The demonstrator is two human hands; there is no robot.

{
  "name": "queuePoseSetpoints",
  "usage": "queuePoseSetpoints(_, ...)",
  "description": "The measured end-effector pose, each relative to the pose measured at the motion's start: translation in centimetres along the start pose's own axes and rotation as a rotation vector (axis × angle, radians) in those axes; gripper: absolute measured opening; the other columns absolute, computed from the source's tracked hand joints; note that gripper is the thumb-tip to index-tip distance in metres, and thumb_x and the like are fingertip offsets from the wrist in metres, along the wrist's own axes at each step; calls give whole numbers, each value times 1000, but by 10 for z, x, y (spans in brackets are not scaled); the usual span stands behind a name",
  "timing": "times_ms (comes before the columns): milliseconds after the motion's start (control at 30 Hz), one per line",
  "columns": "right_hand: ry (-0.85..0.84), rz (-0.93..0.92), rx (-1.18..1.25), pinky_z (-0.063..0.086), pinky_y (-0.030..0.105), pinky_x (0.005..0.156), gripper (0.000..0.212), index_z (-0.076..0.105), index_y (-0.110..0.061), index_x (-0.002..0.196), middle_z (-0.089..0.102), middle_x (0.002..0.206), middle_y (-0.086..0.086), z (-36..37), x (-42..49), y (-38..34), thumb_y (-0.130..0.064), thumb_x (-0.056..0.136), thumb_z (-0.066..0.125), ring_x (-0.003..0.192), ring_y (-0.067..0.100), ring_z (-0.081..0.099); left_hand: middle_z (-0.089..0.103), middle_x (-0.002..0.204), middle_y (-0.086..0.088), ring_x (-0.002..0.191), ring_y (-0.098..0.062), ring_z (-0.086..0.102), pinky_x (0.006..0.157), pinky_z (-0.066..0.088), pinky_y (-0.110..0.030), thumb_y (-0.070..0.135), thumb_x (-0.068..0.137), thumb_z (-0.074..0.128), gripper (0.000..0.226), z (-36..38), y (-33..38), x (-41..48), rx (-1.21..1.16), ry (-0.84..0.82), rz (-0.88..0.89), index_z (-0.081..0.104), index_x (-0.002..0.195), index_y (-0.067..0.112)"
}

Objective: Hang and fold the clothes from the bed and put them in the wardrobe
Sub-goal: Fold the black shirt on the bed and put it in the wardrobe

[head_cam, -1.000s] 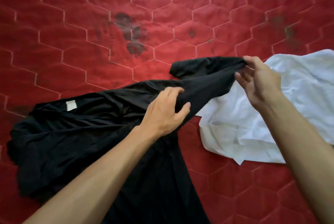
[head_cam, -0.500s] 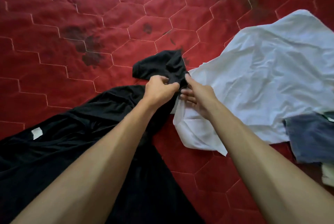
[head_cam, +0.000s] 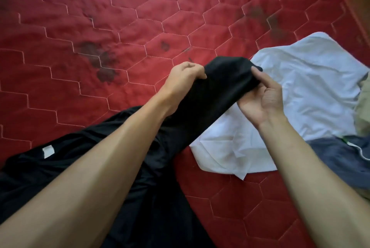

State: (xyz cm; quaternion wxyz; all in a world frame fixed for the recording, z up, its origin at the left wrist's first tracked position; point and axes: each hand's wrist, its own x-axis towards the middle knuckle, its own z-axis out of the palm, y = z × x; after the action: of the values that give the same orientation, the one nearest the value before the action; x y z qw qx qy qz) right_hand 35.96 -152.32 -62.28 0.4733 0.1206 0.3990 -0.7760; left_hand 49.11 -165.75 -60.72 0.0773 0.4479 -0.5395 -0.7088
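Note:
A black shirt with a small white neck label lies spread over the red quilted bed, its body at the lower left. One sleeve is lifted toward the middle of the view. My left hand grips the left side of that sleeve end. My right hand, palm up, pinches its right corner between thumb and fingers. The sleeve end is stretched between both hands above the bed. A crumpled white shirt lies just right of my hands, partly under the sleeve.
A grey-blue garment with a pale trim lies at the right edge below the white shirt. A beige cloth shows at the far right. Dark stains mark the mattress at left centre and upper right.
My hands, bunched together on the sleeve half a second ago, have spread apart and stretched the sleeve end flat. The view has shifted slightly.

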Motion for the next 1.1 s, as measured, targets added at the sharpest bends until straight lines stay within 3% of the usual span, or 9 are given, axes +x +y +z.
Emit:
queuePoseSetpoints(133, 77, -148, -64, 50, 36, 101, 19, 66, -4, 106, 67, 111, 14, 7, 4, -34, -3, 90, 55, 108, 29, 66, 72, 94, 3, 89, -6, 67, 73, 46, -17, 13, 82, 65, 32, -11, -13, -10, 138, 52, 19, 64, 112, 20)
queuePoseSetpoints(333, 154, -337, -220, 54, 31, 75, 24, 64, -2, 102, 63, 95, 11, 26, -5, -40, 3, 79, 68, 84, 23, 63, 75, 103, -9, 93, -15, 70, 84, 55, -36, 18, 94, 61, 15, -34, -40, -47, 50, 102, -16, 69, 106, 16)
queuePoseSetpoints(467, 118, -556, -578, 51, 25, 75, 25, 67, -13, 96, 69, 87, -2, 65, -32, 32, 4, 78, 68, 79, 10, 65, 74, 111, -7, 102, -20, 72, 90, 57, -40, 46, 97, 52, 38, -50, -37, -86, -287, 15, -54, 64, 120, 18)
queuePoseSetpoints(533, 0, -656, -911, 54, 27, 79, 20, 66, -17, 99, 71, 91, -3, 79, -52, 89, -3, 85, 65, 83, 7, 67, 71, 119, -6, 106, -19, 71, 94, 55, -40, 58, 91, 50, 53, -62, -29, -102, -405, 12, -24, 57, 130, 21)
queuePoseSetpoints(667, -359, -806, -1602, 55, 51, 89, 38, 66, 4, 117, 68, 114, 26, 88, -90, 200, -6, 80, 62, 105, 42, 65, 69, 119, -17, 110, -27, 67, 100, 52, -41, 64, 76, 67, 81, -110, -33, -134, -545, 139, 75, 59, 127, 3)
queuePoseSetpoints(800, -763, -820, -1888, 53, 44, 96, 57, 62, 7, 124, 64, 124, 27, 93, -130, 289, -1, 68, 58, 113, 43, 62, 70, 104, -16, 89, -25, 69, 80, 58, -31, 25, 82, 75, 49, -187, -101, -173, -653, 462, -53, 63, 121, -2)
queuePoseSetpoints(933, -1241, -542, -2253, 43, 40, 97, 44, 64, -6, 118, 64, 122, 19, 87, -162, 345, -10, 74, 65, 120, 38, 53, 64, 128, -19, 112, -31, 65, 90, 54, -37, 27, 79, 71, 61, -259, -183, -211, -690, 639, -254, 57, 131, -2)
queuePoseSetpoints(1033, -1364, -353, -2361, 36, 40, 102, 75, 29, -14, 150, 16, 162, 18, 68, -178, 368, -12, 84, 64, 130, 33, 38, 64, 128, -17, 107, -24, 65, 87, 52, -35, 24, 99, 53, 35, -293, -224, -231, -479, 868, -351, 56, 131, 10)
queuePoseSetpoints(1100, -1342, -303, -2353, 38, 40, 102, 95, -1, -18, 157, -11, 165, 14, 57, -186, 376, -7, 86, 61, 129, 33, 38, 64, 126, -12, 109, -23, 64, 91, 52, -39, 35, 98, 56, 38, -298, -237, -242, -385, 875, -384, 54, 131, 17)
